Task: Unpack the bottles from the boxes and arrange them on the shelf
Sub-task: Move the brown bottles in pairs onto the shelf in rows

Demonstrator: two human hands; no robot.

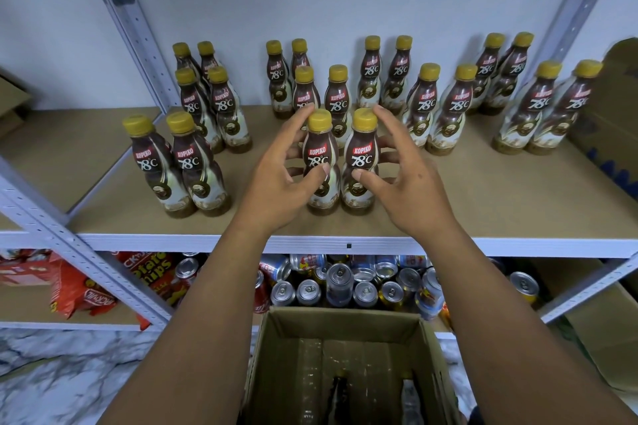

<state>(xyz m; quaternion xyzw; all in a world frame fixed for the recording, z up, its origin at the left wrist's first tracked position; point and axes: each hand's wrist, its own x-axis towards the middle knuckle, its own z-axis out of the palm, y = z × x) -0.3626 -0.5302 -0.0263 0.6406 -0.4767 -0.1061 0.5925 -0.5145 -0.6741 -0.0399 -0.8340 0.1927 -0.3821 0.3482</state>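
"Which step is this, would you say?"

"Setting down. The left hand (286,166) holds the left Kopiko bottle (318,148) and the right hand (407,179) the right Kopiko bottle (363,152). On each, the thumb is on the label, the lower fingers curl round the far side, and the forefinger sticks up loosely by the cap. Both bottles stand upright, side by side, near the front edge of the shelf (483,207), about mid-way along."

"So they go in front of the other pairs (321,93)?"

"Yes, they look like the front of the middle column, level with the pair toward the left edge."

"Are the bases down on the board?"

"They look to be, though I can't be sure."

"And next?"

"I'd judge the grip has to ease without knocking the pair behind, then both hands drop to the cardboard box (276,338) below the front edge. Something dark lies deep inside, perhaps a couple more bottles; too murky to say."
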